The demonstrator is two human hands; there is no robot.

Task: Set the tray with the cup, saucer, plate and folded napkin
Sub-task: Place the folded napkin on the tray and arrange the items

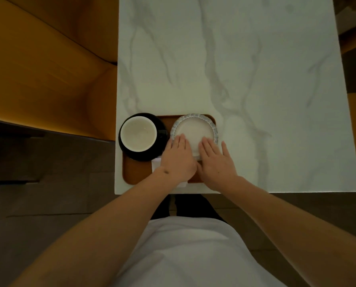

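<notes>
With our left hand [178, 160] and right hand [215, 162] lying flat and relaxed over the napkin [156, 162], any forward push risks sliding the ruffled plate [193, 129] just beyond our fingertips off the tray [135, 172].

- A person in a plain white top [193, 251], loose across the torso and free of any visible print or logo, seen from above.
- Both forearms bare to the wrist; no sleeves reach into view.
- Left hand [178, 160] and right hand [216, 162] without rings, watch or bracelets.
- A small dark mark sits at the left wrist [165, 172].
- Dark legwear [185, 206] shows below the top's hem.
</notes>
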